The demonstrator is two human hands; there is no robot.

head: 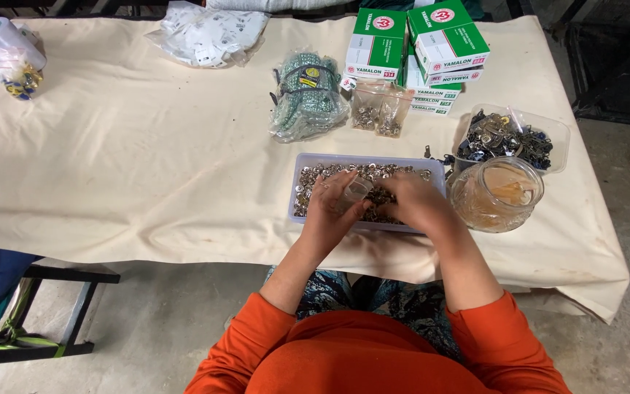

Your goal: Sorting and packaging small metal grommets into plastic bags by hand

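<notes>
A pale rectangular plastic tray point(297, 169) full of several small silver metal fasteners stands at the near edge of the cloth-covered table. My left hand point(333, 211) holds a small clear plastic bag point(355, 191) over the tray. My right hand point(417, 201) rests palm down on the fasteners just right of the bag, with its fingers curled toward the bag's mouth. Whether the right fingers pinch any pieces is hidden.
A glass jar point(496, 194) stands right of the tray, with a clear tub of metal clips point(512, 135) behind it. Green-and-white boxes point(417, 51), small bags of fasteners point(379, 109), a bagged green bundle point(308, 95) and a bag of white pieces point(209, 33) lie farther back. A metal stool frame point(45, 314) stands left.
</notes>
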